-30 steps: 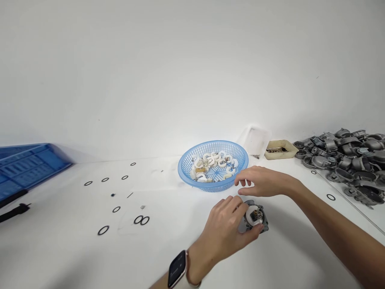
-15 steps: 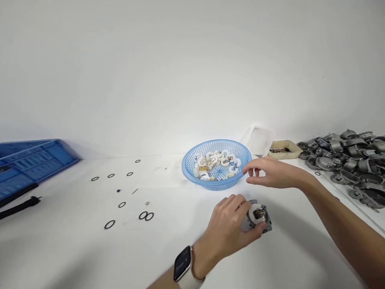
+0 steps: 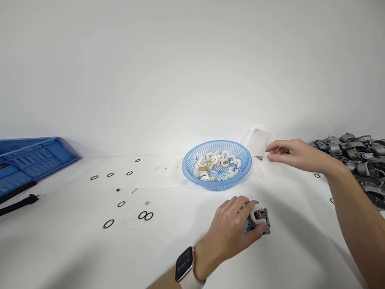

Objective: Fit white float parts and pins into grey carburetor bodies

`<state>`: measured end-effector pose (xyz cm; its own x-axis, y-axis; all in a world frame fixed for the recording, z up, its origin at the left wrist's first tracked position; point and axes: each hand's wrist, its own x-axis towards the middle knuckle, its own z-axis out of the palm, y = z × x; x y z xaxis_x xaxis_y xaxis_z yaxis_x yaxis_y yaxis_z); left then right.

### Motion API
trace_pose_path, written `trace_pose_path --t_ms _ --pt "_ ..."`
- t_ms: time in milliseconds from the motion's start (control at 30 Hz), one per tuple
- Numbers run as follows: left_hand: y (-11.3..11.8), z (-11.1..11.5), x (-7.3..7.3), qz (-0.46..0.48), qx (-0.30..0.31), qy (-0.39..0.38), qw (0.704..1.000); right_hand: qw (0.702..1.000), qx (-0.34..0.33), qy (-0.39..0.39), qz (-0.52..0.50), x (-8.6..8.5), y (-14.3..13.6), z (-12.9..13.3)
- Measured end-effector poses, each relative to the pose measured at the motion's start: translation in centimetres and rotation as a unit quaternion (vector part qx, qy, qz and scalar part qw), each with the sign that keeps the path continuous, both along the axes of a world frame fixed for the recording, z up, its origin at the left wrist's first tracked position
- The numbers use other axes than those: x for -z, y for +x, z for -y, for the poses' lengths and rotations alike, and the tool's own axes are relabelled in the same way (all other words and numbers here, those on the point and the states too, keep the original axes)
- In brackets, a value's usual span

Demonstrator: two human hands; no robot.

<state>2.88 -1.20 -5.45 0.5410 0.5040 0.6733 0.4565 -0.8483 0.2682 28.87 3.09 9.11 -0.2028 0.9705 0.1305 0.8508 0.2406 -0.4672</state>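
On table (image 3: 168,245), left fingers (image 3: 254,235) clasp housing (image 3: 261,216), open face up; right fingers (image 3: 282,144) half-curled; their hold, housing's long axis unclear.

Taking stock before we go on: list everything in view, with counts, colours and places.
Basket: 1, blue, centre
Parts: many, mostly white, in basket
Tray: 1, whitish, against wall
Metal bits: several, dark, by tray
Castings: pile, grey, far right
Rings: 10, black, 8 left, 2 right
Specks: a few, dark or grey, left
Crate: 1, blue, left edge
Tools: 2, black, left edge
Housing: 1, grey, in left hand
Insert: 1, white, in housing
Table: 1, white, below
Wall: 1, white, behind
Watch: 1, black, left wrist
Left hand: 1, at housing
Right hand: 1, near tray, grip unclear
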Motion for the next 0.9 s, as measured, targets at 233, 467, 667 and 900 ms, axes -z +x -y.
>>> trace_pose_path --t_ms 233,467,667,900 --pt "0.0 0.0 0.1 -0.029 0.016 -0.04 0.999 0.998 0.056 0.002 -0.013 -0.4 2.6 -0.2" --pt "0.0 -0.1 0.0 -0.045 0.033 -0.048 0.997 0.992 0.065 0.013 0.107 2.1 3.3 -2.6" --pt "0.0 -0.3 0.3 -0.002 0.039 -0.019 0.999 0.954 0.066 -0.022 0.293 7.2 1.4 -9.3" --pt "-0.1 -0.3 0.0 0.046 0.042 0.004 0.998 0.907 0.055 -0.018 0.418 10.6 0.1 -14.5"
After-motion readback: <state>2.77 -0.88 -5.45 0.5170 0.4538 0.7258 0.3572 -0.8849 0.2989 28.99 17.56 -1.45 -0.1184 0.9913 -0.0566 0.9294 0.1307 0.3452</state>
